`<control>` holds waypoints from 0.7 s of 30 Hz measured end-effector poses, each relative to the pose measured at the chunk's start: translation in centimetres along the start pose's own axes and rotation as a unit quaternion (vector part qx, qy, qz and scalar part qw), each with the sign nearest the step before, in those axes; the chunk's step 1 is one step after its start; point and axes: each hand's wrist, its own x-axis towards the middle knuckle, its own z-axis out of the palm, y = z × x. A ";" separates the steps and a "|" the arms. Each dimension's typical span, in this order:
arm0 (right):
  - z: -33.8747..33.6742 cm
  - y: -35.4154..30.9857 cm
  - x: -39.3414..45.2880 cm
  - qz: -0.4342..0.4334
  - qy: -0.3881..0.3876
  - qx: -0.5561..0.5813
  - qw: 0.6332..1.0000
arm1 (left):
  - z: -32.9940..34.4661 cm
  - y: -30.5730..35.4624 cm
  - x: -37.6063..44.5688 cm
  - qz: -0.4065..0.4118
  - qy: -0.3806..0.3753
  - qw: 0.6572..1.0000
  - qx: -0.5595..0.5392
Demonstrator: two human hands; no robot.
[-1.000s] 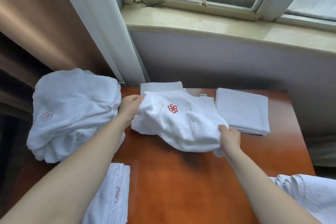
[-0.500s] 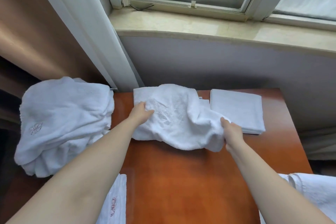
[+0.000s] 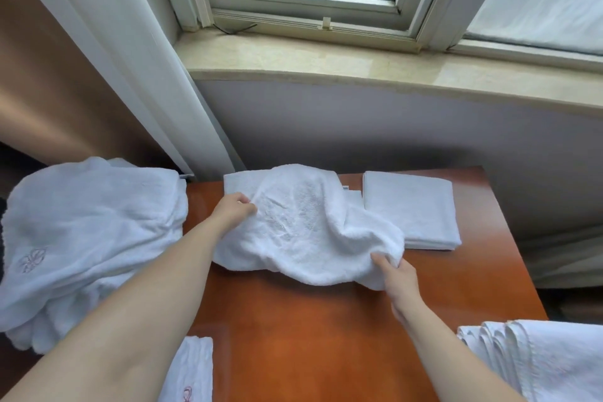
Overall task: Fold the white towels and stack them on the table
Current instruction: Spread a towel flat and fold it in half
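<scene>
Left grip (image 3: 235,209) pinching towel (image 3: 306,225) edge, right grip (image 3: 396,274) clutching its near corner

No readable text.
A small tag (image 3: 346,187) on a towel (image 3: 303,225) carries print too tiny to read.

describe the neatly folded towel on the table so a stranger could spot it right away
On the orange-brown wooden table under the window, look to the far right corner. The folded towel lies there flat and square, unlike the rumpled towel in both hands beside it.
</scene>
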 end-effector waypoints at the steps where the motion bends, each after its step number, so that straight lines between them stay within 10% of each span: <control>1: -0.1 -0.4 0.0 -0.009 0.007 0.009 1.000 | -0.2 0.1 -0.3 -0.005 -0.003 1.000 -0.021; 15: 0.0 -17.0 -4.7 -0.165 -0.036 0.061 0.984 | -12.1 10.3 -10.6 0.064 0.012 0.853 -0.517; 21: -0.6 -25.0 -9.7 -0.174 -0.045 0.018 0.983 | -20.3 12.2 -15.9 0.139 0.040 0.832 -0.536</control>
